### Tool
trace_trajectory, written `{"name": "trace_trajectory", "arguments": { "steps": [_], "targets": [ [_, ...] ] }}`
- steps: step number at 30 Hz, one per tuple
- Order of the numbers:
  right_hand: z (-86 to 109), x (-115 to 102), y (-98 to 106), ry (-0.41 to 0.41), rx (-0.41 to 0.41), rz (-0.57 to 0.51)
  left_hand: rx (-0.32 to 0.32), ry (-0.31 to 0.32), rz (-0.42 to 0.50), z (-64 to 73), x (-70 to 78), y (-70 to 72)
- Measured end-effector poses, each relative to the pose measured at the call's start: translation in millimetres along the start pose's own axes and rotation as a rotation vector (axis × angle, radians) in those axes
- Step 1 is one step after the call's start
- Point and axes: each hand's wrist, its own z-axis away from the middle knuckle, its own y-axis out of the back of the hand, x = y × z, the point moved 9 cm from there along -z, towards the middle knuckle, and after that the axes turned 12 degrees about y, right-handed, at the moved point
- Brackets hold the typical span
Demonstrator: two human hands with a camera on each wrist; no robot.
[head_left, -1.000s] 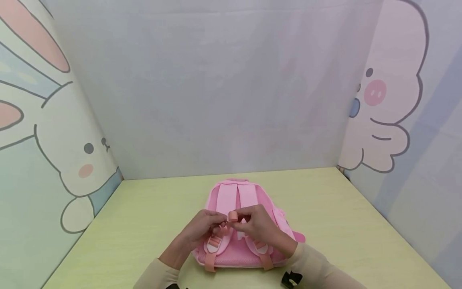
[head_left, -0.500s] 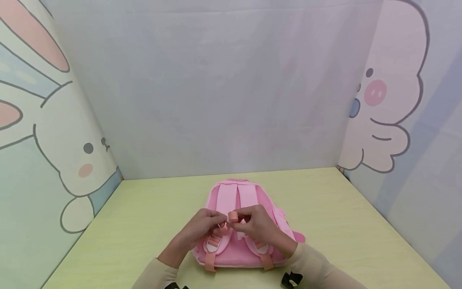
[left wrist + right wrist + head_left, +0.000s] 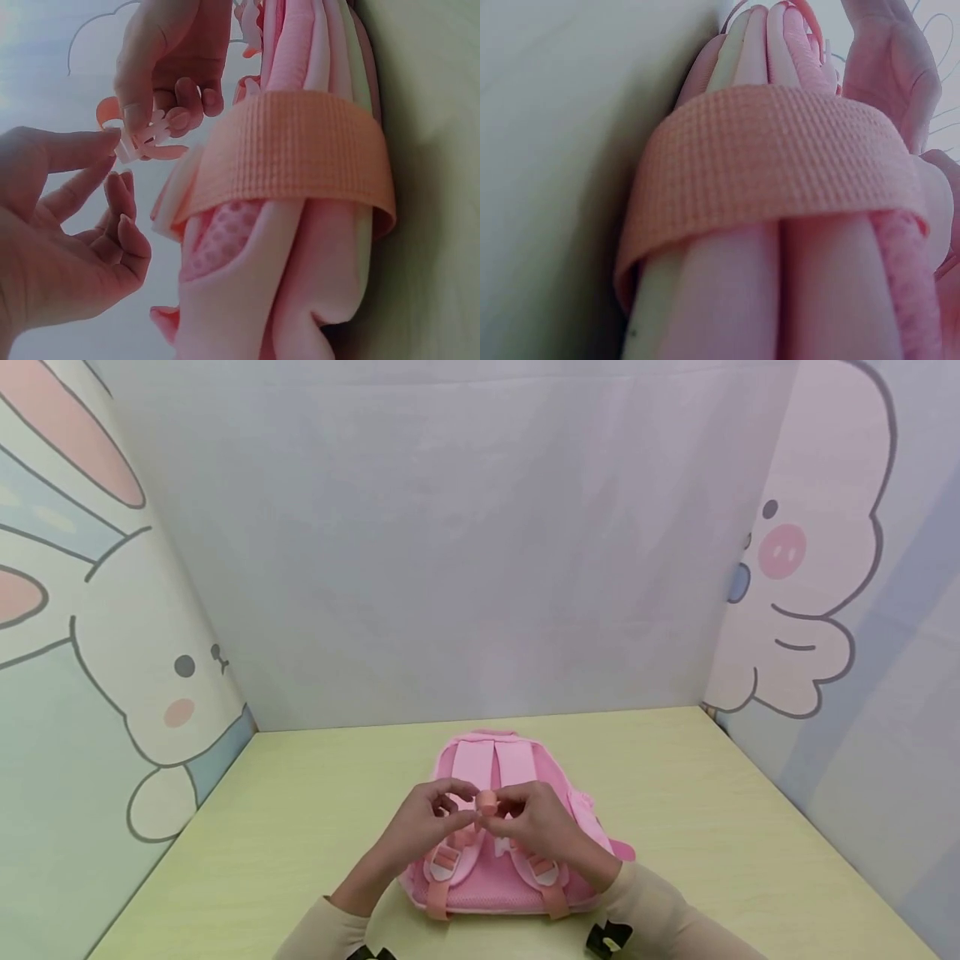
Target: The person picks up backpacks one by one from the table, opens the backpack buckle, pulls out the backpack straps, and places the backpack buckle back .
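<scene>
A pink backpack (image 3: 491, 893) lies on the table with its shoulder straps facing up. Over its middle, both hands meet at a small white plastic buckle (image 3: 129, 147) on orange webbing. My left hand (image 3: 422, 822) has its thumb and fingertips at the buckle's near side, pinching it, with the other fingers bent. From the other side, my right hand (image 3: 543, 827) pinches the same buckle and a folded orange webbing end (image 3: 487, 802) between thumb and fingers. In the right wrist view the buckle is hidden; a wide orange strap (image 3: 772, 161) round the backpack's side fills the foreground.
The backpack stands on a pale yellow-green table (image 3: 315, 793). White strap adjusters (image 3: 445, 862) with orange webbing sit at the lower ends of the shoulder straps. Fabric walls with a rabbit (image 3: 150, 635) and a pig (image 3: 810, 527) enclose the table's sides and back.
My left hand's index finger has lifted and its fingers have spread wider around the buckle. The folded orange webbing end has risen slightly with my right hand's fingers. The backpack stays in place.
</scene>
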Motion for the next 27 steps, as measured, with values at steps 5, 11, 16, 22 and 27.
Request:
{"name": "trace_trajectory", "arguments": {
  "steps": [5,11,16,22,27],
  "targets": [
    [-0.5,0,-1,-0.022,-0.009,-0.046,-0.064,-0.04,0.066,-0.6,1.6,-3.2],
    [-0.6,6,-1,-0.072,-0.009,-0.107,-0.146,-0.019,0.082,-2.5,-2.0,-10.4],
    [-0.2,9,2,-0.109,0.008,-0.156,-0.125,0.01,0.048,-3.9,-5.7,-12.0],
    [-1.3,7,5,-0.115,0.013,-0.179,-0.114,0.007,0.037,-2.7,-5.3,-13.8],
    [-2.8,3,13,-0.101,0.019,-0.128,-0.106,-0.002,-0.014,-2.4,-5.2,-15.3]
  ]
}}
